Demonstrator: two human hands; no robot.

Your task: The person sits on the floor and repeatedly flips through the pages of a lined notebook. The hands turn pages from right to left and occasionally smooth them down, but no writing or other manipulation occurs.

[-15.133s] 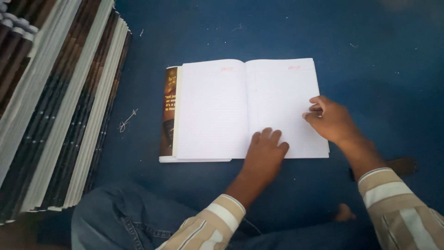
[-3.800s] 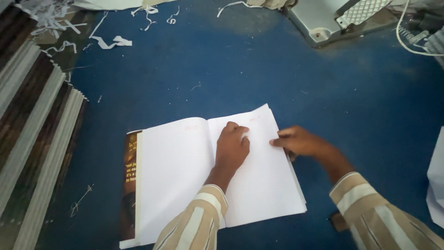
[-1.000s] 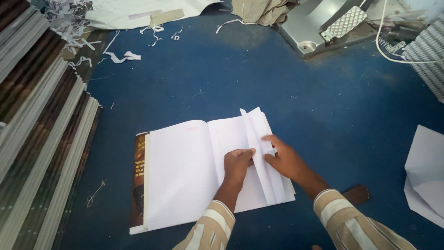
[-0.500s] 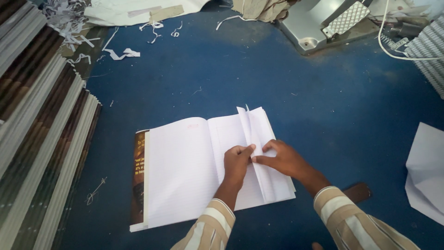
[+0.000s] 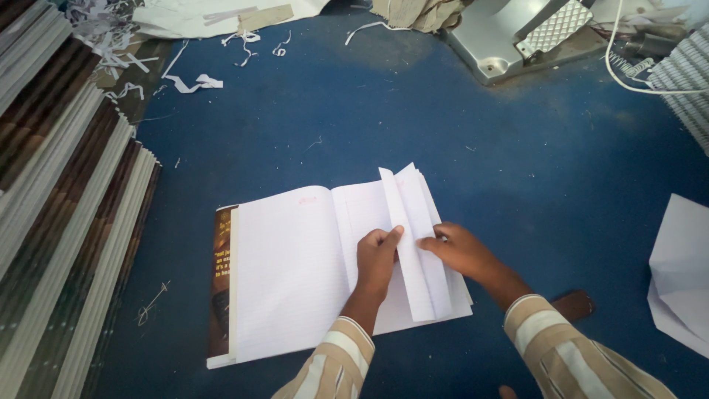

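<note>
On the blue mat, seen from the head camera, an open ruled notebook lies flat, just in front of the person's knees and beside the long stacks of bound books at the left. The left hand presses on the right-hand page near the spine, thumb and forefinger narrowly pinching the edge of a lifted leaf, while the right hand rests its fingertips on the same leaf from the other side. Several pages stand fanned here, so a risk seems to be that the thin paper creases or tears if the pinch pulls sideways, or that more than one leaf comes up together. The notebook shows white lined pages, faint red marks at the top, and a dark brown printed cover peeking out along its left edge. Paper scraps litter the far side of the mat.
</note>
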